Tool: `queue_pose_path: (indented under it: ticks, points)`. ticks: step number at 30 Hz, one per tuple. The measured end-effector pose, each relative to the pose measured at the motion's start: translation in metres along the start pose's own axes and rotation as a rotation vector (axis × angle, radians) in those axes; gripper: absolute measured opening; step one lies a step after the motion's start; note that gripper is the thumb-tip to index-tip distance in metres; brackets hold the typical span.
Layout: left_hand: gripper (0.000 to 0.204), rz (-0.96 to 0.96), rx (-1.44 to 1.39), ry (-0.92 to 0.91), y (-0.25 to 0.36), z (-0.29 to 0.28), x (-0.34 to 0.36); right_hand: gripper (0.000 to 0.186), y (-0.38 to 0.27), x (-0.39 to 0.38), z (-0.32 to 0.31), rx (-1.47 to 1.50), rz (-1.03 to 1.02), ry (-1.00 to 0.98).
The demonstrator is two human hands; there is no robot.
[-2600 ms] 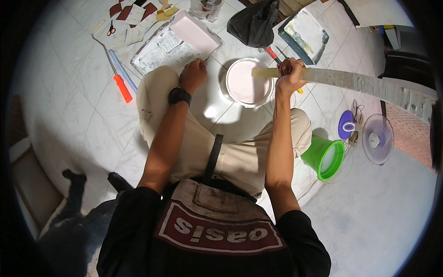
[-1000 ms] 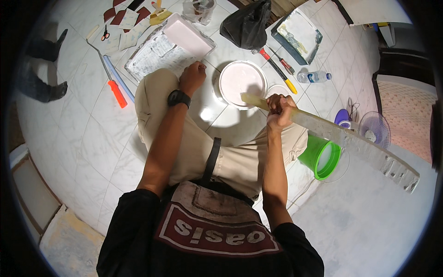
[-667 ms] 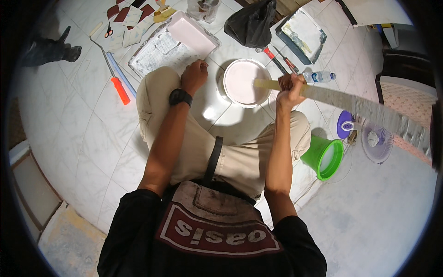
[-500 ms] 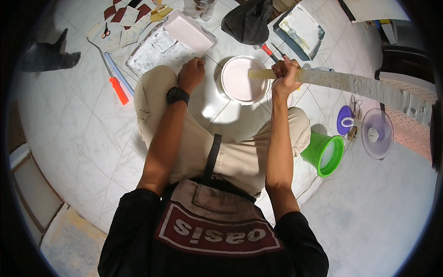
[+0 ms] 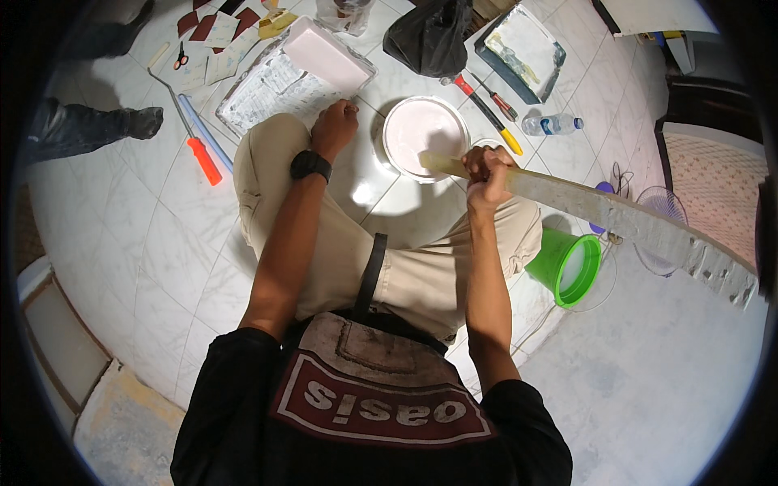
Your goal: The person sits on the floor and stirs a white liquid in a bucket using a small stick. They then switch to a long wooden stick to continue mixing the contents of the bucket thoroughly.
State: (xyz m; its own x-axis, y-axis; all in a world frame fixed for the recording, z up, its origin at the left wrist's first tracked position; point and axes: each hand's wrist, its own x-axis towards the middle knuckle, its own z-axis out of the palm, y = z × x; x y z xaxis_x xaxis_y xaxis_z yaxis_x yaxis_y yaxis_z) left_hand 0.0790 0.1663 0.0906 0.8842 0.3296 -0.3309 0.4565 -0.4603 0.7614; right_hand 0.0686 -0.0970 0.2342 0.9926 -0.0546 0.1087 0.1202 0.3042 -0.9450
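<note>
My right hand (image 5: 488, 174) is closed around a long flat pale stick (image 5: 600, 204) with a rough, flaking surface. Its yellowish near end is over the rim of a round white tub of pale pink paint (image 5: 425, 134), and the other end reaches far out to the right. I cannot tell whether the tip touches the paint. My left hand (image 5: 334, 128), a dark watch on its wrist, rests by my left knee with curled fingers and nothing visible in them. Just beyond it lies a paint tray (image 5: 279, 97) holding pale pink paint.
Left of me are an orange-handled roller frame (image 5: 203, 160), scissors (image 5: 180, 58) and another person's dark-trousered leg (image 5: 89, 128). Beyond the tub are a black bag (image 5: 425, 40), a second tray (image 5: 519, 57), a red-yellow tool (image 5: 490, 112) and a bottle (image 5: 553, 125). A green bucket (image 5: 579, 279) and fan (image 5: 660, 215) stand right.
My right hand has moved slightly left and nearer, and the stick's far end has swung nearer to me. At the left, the other person's legs have stepped further into view.
</note>
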Motion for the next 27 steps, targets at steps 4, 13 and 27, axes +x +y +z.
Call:
queue_pose_path:
  ticks: [4, 13, 27]
  points:
    - [0.030, -0.006, 0.002, -0.006, -0.004, -0.001, 0.001, 0.032, -0.004, 0.014, -0.017, 0.009, -0.088, 0.082]
    - [0.030, 0.014, 0.018, 0.002, -0.001, -0.004, -0.002, 0.036, -0.010, 0.036, -0.014, -0.034, -0.241, -0.077]
    - [0.030, -0.003, 0.003, 0.006, 0.001, -0.003, -0.003, 0.037, 0.007, 0.056, -0.059, 0.233, 0.144, 0.315]
